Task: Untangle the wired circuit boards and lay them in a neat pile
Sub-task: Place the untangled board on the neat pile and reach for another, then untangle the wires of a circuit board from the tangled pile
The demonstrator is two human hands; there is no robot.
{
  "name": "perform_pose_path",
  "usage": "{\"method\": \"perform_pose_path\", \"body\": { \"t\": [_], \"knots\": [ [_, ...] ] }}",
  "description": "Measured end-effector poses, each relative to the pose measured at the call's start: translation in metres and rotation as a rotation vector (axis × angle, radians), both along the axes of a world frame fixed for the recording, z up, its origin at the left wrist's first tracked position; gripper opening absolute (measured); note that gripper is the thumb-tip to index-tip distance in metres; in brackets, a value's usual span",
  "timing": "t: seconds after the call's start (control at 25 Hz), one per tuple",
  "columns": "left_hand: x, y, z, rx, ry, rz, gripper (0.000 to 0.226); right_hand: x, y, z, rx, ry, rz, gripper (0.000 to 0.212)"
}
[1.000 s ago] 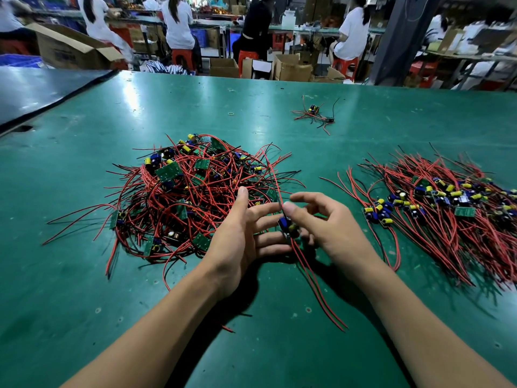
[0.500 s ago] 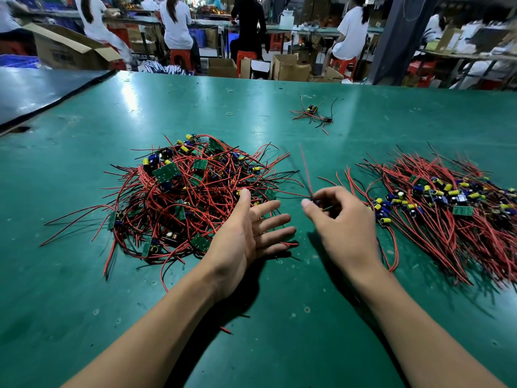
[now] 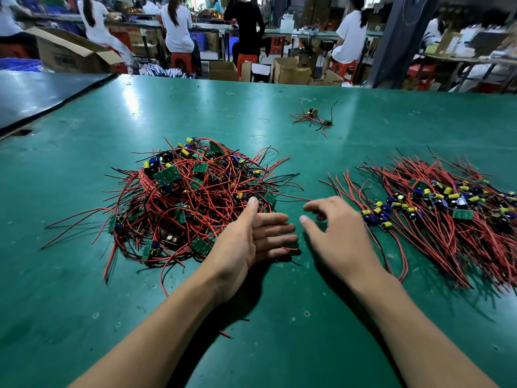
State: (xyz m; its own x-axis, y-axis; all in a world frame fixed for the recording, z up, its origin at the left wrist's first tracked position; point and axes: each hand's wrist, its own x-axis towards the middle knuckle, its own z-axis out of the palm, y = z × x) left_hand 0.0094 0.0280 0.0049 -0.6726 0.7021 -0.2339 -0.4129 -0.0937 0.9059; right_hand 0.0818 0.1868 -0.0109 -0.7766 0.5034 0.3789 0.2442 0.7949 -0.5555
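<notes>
While the left hand [image 3: 251, 238] and right hand [image 3: 337, 233] hover empty and relaxed, yanking 1 board [image 3: 167, 175] could drag the tangled heap [image 3: 195, 197].

Glossy green table mat [image 3: 279, 345], scuffed

The right hand [image 3: 335, 233] has shifted slightly toward 3 o'clock, nearer the neat pile [image 3: 447, 214], and no longer pinches the wired circuit board. The left hand [image 3: 251, 236] has released it too.

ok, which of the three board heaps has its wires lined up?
The right-hand pile: wires lie roughly parallel. The left heap is a tangle; the small far cluster is crossed too.
</notes>
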Motion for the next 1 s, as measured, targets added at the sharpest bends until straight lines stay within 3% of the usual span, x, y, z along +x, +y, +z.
{"method": "perform_pose_path", "body": {
  "t": [0.2,0.36,0.52,0.68,1.0],
  "knots": [
    [-0.001,-0.002,0.000,0.023,-0.006,-0.008,0.063,0.001,0.012,-0.004,0.064,-0.185,-0.181,0.034],
    [0.002,-0.005,-0.005,0.073,0.070,0.022,0.029,0.006,0.022,-0.001,0.045,-0.186,-0.264,0.031],
    [0.003,-0.009,-0.008,0.076,0.153,0.004,0.013,-0.001,-0.001,-0.002,0.014,-0.078,-0.038,0.026],
    [0.004,-0.008,-0.007,0.064,0.194,-0.001,0.012,-0.011,-0.013,-0.006,0.047,-0.118,0.193,0.037],
    [0.004,-0.008,-0.006,0.073,0.183,0.008,0.007,-0.044,-0.007,-0.002,0.236,-0.342,0.183,0.055]
  ]
}}
